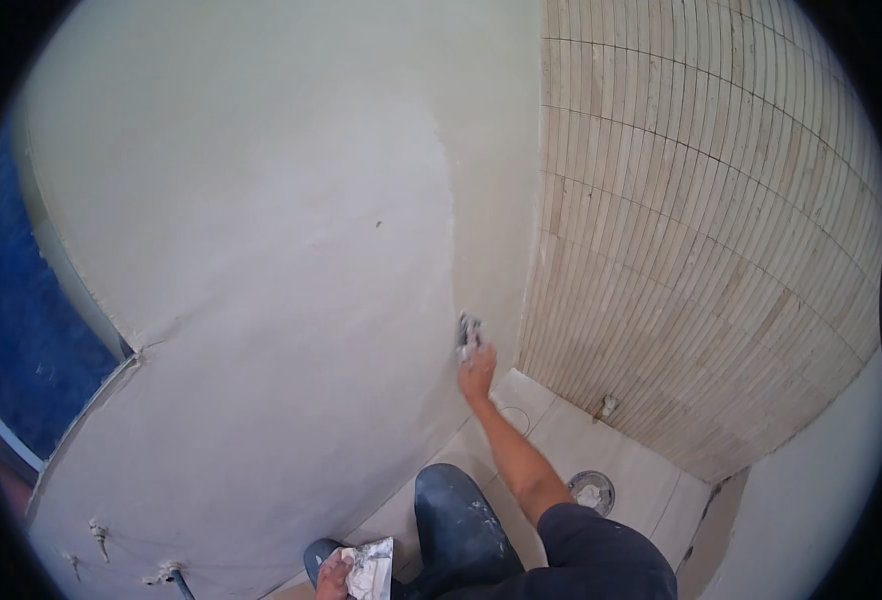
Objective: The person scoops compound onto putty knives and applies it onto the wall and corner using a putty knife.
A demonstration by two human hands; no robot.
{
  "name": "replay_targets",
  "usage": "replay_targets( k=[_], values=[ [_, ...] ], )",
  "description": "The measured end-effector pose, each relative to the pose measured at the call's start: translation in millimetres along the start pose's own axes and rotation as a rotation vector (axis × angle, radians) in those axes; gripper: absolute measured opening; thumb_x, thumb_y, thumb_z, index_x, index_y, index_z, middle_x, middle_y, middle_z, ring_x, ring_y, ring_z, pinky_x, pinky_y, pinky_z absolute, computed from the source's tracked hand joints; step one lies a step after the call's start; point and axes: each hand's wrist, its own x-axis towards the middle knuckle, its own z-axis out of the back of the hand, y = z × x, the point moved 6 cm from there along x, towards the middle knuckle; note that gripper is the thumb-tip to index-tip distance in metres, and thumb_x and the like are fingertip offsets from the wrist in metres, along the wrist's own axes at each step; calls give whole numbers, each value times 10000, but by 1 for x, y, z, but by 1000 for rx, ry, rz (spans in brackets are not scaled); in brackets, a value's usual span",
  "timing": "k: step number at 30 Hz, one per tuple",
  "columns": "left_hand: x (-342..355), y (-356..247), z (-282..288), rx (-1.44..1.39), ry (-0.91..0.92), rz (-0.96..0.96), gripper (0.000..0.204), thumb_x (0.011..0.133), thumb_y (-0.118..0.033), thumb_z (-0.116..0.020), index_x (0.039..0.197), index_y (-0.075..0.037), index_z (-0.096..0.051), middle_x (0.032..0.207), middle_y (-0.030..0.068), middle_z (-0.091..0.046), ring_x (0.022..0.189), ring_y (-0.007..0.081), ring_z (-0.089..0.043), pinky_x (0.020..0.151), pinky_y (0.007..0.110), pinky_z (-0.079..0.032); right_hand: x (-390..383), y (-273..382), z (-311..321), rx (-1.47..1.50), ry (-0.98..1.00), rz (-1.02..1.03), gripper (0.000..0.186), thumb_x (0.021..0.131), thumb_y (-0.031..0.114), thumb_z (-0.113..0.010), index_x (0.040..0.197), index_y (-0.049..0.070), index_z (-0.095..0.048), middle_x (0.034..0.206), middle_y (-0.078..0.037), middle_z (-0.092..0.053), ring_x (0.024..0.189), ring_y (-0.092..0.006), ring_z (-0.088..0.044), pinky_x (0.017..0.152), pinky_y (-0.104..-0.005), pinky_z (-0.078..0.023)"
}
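Plastered wall (261, 250): trowel (469, 330), apparently, in right hand (478, 370) grip, blade against it.

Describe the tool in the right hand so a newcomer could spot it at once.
Find the plastered wall and follow its freshly smoothed grey edge down toward the corner with the tiled wall. There the right hand, arm stretched up, presses a small plaster-smeared trowel flat to the wall. The left hand holds a second, plaster-caked tool down near the knee.
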Motion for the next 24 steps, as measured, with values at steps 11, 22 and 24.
replay_targets(
  k=[11,22,24],
  values=[
    [-16,3,34,-1,-106,-79,282,954,-188,-601,1144,21,-603,1034,104,-699,899,185,-688,801,325,-554,-127,-6,-26,312,301,-972,357,868,206,-586,1136,-1,-697,1059,-257,-715,1008,-456,-675,881,-514,-522],
    [-3,-12,26,-126,53,-137,356,958,-164,-566,1234,62,-575,1074,111,-698,939,205,-694,833,325,-548,72,40,-42,945,303,-1012,173,909,175,-504,942,62,-632,767,-80,-605,621,-225,-589,498,-424,-459],
    [2,-13,18,-98,106,-154,331,961,-149,-564,1220,56,-586,1062,109,-700,937,204,-695,832,328,-551,144,43,-10,809,228,-864,273,894,171,-497,994,-42,-635,841,-164,-631,759,-280,-619,657,-451,-496]
  ],
)
